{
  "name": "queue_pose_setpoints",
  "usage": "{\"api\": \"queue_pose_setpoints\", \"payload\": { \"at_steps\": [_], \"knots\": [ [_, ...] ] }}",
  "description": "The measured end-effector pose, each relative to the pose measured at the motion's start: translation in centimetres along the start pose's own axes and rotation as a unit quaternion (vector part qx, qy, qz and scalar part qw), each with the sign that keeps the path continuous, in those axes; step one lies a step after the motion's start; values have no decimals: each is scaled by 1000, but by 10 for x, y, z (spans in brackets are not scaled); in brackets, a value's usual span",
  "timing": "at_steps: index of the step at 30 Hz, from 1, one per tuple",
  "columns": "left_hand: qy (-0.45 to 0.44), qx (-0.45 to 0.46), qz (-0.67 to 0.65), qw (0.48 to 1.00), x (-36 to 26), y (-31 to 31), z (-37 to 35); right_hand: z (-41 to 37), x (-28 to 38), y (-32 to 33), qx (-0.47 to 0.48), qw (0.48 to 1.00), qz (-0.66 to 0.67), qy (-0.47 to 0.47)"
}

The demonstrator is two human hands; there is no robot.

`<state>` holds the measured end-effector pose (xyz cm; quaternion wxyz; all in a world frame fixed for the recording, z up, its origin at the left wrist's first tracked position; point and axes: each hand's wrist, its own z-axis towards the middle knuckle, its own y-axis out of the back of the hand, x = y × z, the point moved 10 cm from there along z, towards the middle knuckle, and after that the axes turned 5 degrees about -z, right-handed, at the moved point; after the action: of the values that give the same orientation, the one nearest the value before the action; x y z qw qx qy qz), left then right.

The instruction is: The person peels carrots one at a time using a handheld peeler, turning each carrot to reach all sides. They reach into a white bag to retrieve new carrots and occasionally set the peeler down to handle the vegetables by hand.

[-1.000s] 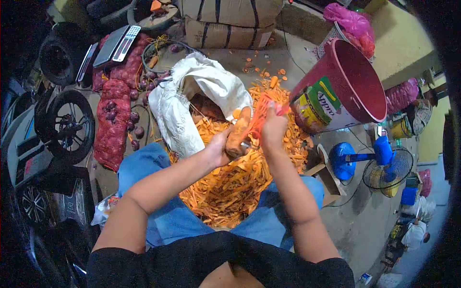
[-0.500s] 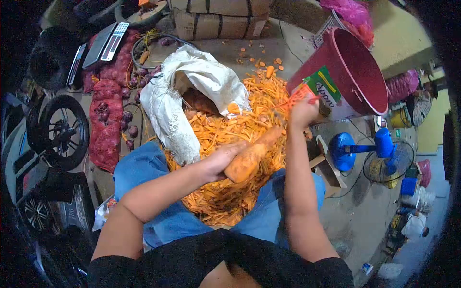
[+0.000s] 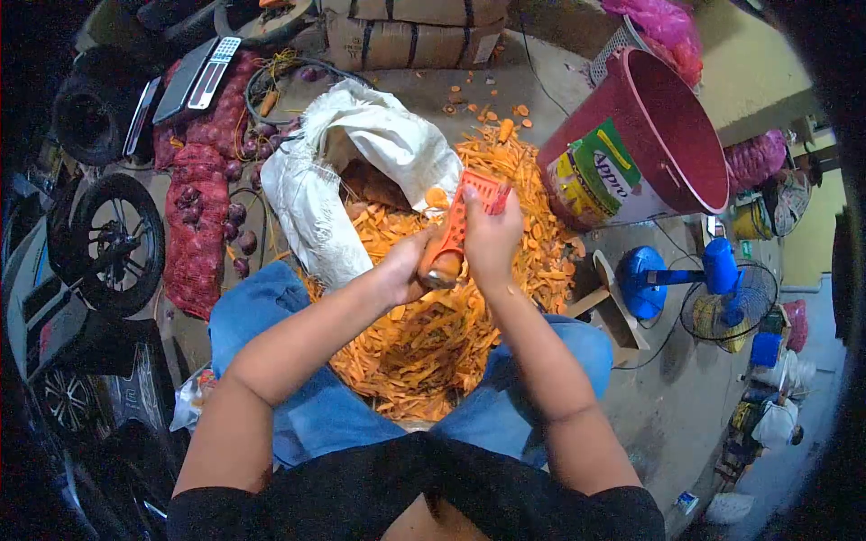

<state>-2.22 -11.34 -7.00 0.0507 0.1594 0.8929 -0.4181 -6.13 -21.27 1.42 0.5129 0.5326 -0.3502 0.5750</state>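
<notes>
My left hand (image 3: 408, 269) is wrapped round a thick carrot (image 3: 429, 259), mostly hidden by the fingers and the tool. In my right hand (image 3: 494, 236) is an orange-red plastic peeler (image 3: 456, 224) with holes in its body, laid along the carrot with its end close to my left fingers. Both hands are close together over a heap of orange carrot peelings (image 3: 424, 347) between my knees. A white woven sack (image 3: 311, 221), mouth open toward me, lies against the heap, with carrots inside it. One round carrot slice (image 3: 437, 197) rests at the sack's edge.
A dark red bucket (image 3: 577, 153) leans at the right of the heap. Beyond it are a blue fan (image 3: 645, 282) and an open cardboard box (image 3: 622, 329). Red net bags of onions (image 3: 194, 239) and a scale (image 3: 185, 81) stand left. Wrapped bales (image 3: 415, 41) are at the back.
My right hand has swung from beside the bucket down and left to the carrot, bringing the peeler onto it. My left hand has shifted slightly up and left, tilting the carrot.
</notes>
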Motion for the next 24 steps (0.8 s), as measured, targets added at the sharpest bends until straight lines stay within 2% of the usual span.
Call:
{"api": "queue_pose_setpoints", "payload": {
  "at_steps": [2, 3, 4, 6, 7, 9, 10, 12, 13, 14, 16, 17, 19, 20, 21, 22, 24],
  "knots": [
    [38, -61, 268, 961, -4, -5, -24, 22, -7, 21, -51, 992, -115, 22],
    [48, -8, 171, 984, 16, 6, -7, 39, -12, 46, -110, 979, -169, 21],
    [75, -28, 235, 969, 23, 3, -25, 56, -16, 72, -170, 960, -220, 18],
    [55, 56, 228, 970, 34, -10, -28, 68, -27, 109, -247, 919, -306, -32],
    [58, 56, 231, 970, 29, -10, -30, 66, -26, 111, -250, 918, -306, -34],
    [70, 32, 201, 977, 11, -7, -32, 63, -32, 111, -238, 960, -112, -93],
    [68, 31, 198, 977, 6, -7, -30, 59, -26, 105, -234, 961, -113, -92],
    [38, 0, 119, 992, -7, 0, -25, 52, -29, 69, -118, 974, -123, -148],
    [13, 4, 60, 998, -9, 6, -12, 45, -22, 52, -101, 986, -58, -123],
    [12, 4, 59, 998, -7, 14, -3, 35, -14, 34, -83, 992, 7, -98],
    [6, 12, -3, 1000, -7, 10, 0, 9, 1, 5, -24, 992, -68, -106],
    [-17, 17, 7, 1000, -10, 5, -3, 1, 2, -1, -23, 992, -68, -106],
    [-20, 33, 50, 998, -10, 14, 2, -8, 30, -17, 18, 998, -48, 36],
    [-24, 50, 95, 994, -10, 14, 3, -2, 18, -16, 20, 998, -49, 35],
    [-24, 2, 142, 990, -13, 11, -9, 11, -5, -3, -18, 996, -80, 24],
    [-25, 2, 142, 990, -10, 9, -12, 26, -19, 12, -57, 992, -111, 15],
    [37, -17, 182, 982, 11, 14, -19, 49, -8, 50, -136, 974, -179, 21]
  ]
}}
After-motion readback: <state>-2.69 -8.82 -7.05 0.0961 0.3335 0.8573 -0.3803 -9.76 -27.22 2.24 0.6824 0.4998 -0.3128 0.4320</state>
